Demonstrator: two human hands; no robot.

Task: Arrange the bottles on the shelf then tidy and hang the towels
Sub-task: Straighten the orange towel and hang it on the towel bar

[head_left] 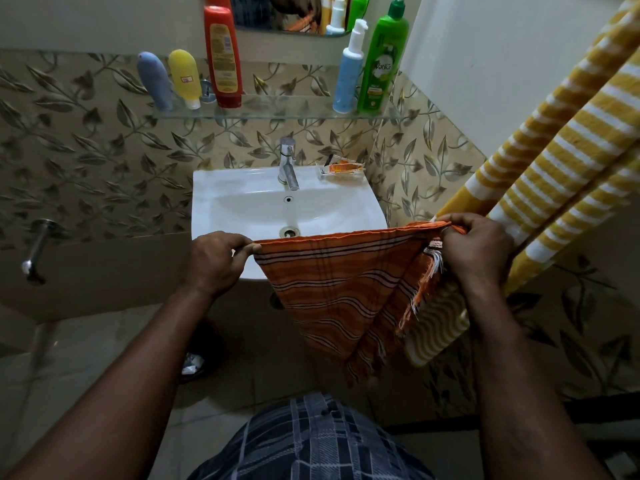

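My left hand [216, 259] pinches one top corner of the orange towel [341, 292], mid-frame. My right hand [476, 249] pinches the other.

Shelf: I see the shelf [277, 114] on the wall above the sink [214, 192].
Left bottles: the three left bottles [185, 77] stand at its left end.
Right bottles: the two right bottles [377, 64] stand at its right end.
Tap: the tap [287, 164] is behind the basin, a packet [343, 168] to its right.
Small towel: the small towel [332, 289] is before the sink, between the left hand [216, 261] and the right hand [474, 247].
Hanging towel: the hanging towel [571, 150] is at the far right, beside the right hand.
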